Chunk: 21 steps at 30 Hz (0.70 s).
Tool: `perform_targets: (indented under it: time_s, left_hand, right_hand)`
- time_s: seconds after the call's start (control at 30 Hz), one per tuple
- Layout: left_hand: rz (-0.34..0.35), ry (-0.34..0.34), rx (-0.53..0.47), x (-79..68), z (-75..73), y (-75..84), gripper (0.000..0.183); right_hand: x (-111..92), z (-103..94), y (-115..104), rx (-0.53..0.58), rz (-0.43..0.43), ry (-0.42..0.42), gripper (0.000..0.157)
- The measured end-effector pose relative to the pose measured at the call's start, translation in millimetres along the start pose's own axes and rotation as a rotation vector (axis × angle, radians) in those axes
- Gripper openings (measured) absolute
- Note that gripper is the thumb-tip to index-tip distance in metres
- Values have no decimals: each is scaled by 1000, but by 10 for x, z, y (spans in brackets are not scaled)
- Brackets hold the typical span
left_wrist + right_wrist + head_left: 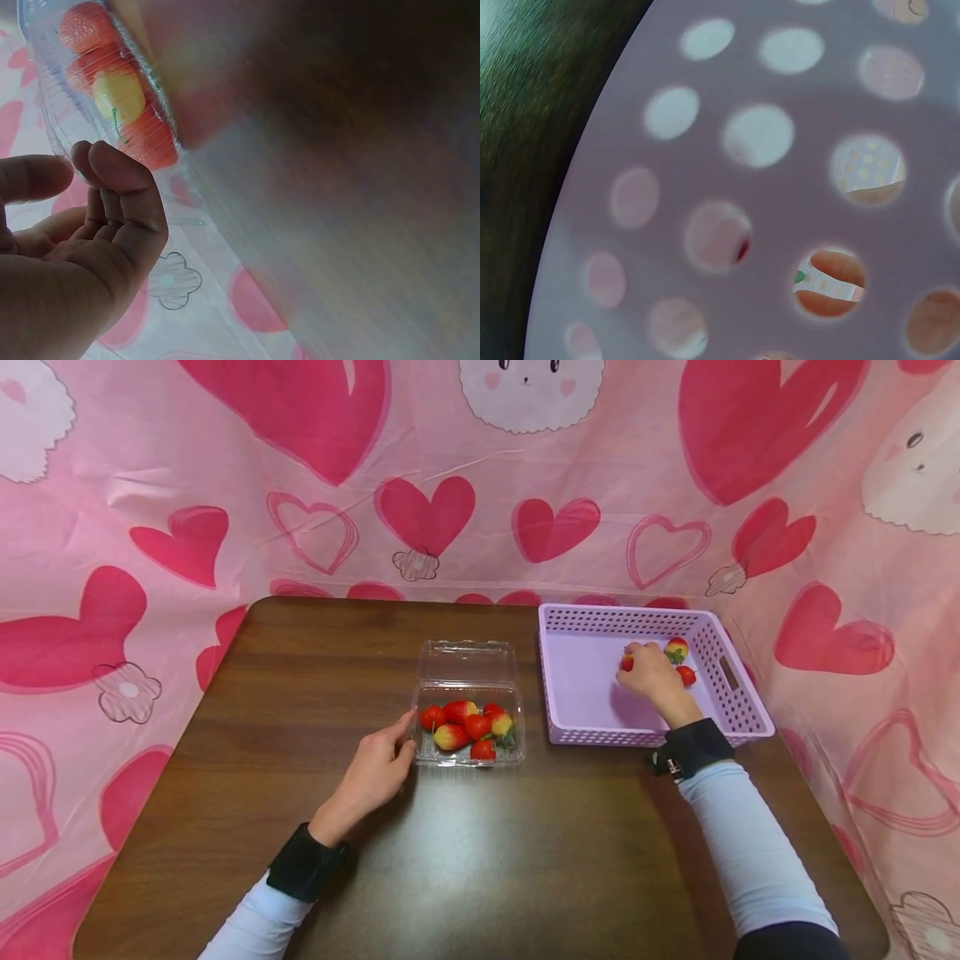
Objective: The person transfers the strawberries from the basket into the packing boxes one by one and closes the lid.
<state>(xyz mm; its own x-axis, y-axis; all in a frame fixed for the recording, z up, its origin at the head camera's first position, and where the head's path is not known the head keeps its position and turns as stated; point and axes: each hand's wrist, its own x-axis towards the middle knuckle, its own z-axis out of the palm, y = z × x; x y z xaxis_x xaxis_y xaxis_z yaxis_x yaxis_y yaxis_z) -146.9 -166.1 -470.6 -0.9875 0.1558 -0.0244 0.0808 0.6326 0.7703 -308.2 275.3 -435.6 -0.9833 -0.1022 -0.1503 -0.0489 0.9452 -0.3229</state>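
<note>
Strawberry, red (627, 663), pinched by the right hand (657, 680) inside the lilac perforated plastic basket (573, 685) at right on the brown wooden desk (517, 860); a light grip should avoid bruising. Left hand (375, 767), thumb and fingers apart, touches the left side of the clear hinged plastic box (467, 668) of red-and-yellow strawberries (450, 737), where gentle pressure should steady it.

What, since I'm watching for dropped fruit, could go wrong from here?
The red fruit at the fingertips of the right hand might slip; the grip is hard to make out. The right wristband is close to the near edge of the basket and could catch on it. The left hand touches the clear container, so a nudge might shift it.
</note>
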Motion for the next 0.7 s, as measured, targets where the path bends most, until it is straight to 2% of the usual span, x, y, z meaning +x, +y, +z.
perform_targets:
  time_s: [0.4,0.6,0.7]
  left_hand:
    - [5,-4,1,8,13,-12,57]
    - [13,4,12,10,9,-15,56]
    - [12,3,9,8,11,-16,56]
  right_hand:
    - [40,20,88,-4,17,-76,61]
    - [20,32,68,10,22,-51,52]
    - [18,32,53,20,22,-41,40]
